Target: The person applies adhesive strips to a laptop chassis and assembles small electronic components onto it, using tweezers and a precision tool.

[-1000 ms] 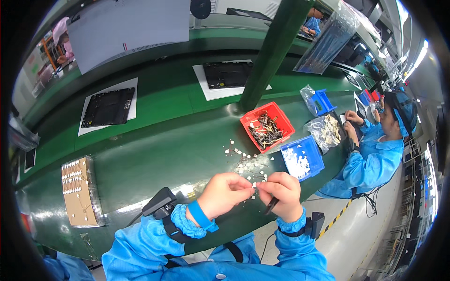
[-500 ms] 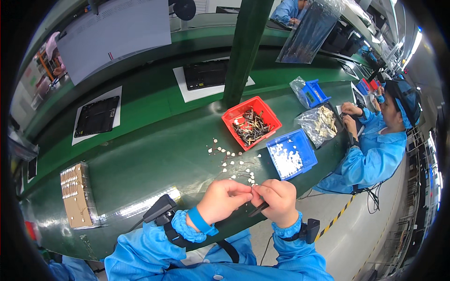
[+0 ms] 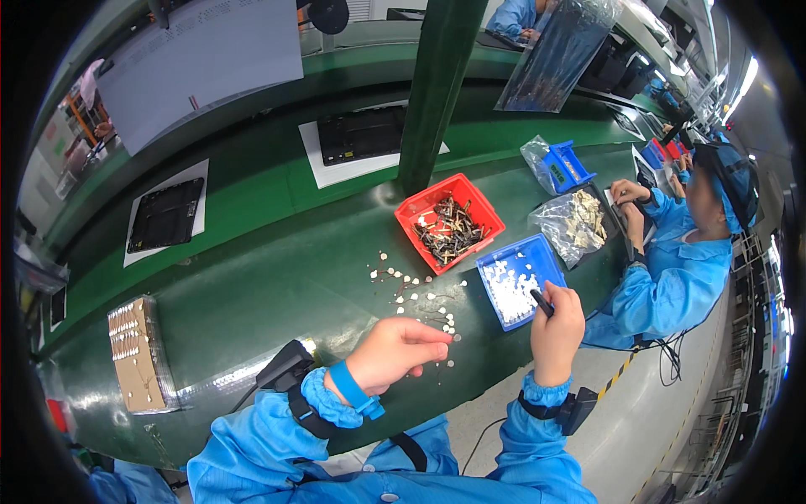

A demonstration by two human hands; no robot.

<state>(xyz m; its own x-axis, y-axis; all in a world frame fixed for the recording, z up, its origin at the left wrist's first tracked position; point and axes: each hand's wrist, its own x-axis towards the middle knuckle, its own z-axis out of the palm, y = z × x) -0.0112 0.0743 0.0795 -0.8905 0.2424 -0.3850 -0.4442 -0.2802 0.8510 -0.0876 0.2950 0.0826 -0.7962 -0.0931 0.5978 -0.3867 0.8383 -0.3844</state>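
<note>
My left hand point(image 3: 401, 351) is closed in a pinch above the green bench, with a small round disc point(image 3: 457, 338) at its fingertips. My right hand point(image 3: 557, 336) grips black tweezers point(image 3: 542, 302), which point into a blue bin point(image 3: 489, 300) of small white pieces. The tweezers' tips are too small to make out against those pieces. Several small white round parts with thin dark leads point(image 3: 406, 279) lie scattered on the bench beyond my left hand.
Past the scattered parts stands a red bin point(image 3: 409, 206) of dark and brass-coloured pieces. A cardboard piece point(image 3: 134, 370) with rows of white-headed parts lies left. A plastic bag point(image 3: 554, 220) and another blue bin point(image 3: 567, 164) sit farther right, near a co-worker point(image 3: 672, 281). A green post point(image 3: 432, 109) rises behind.
My right hand has parted from my left and moved right, with the tweezers now over the blue bin. My left hand has stayed nearly in place, still pinching.
</note>
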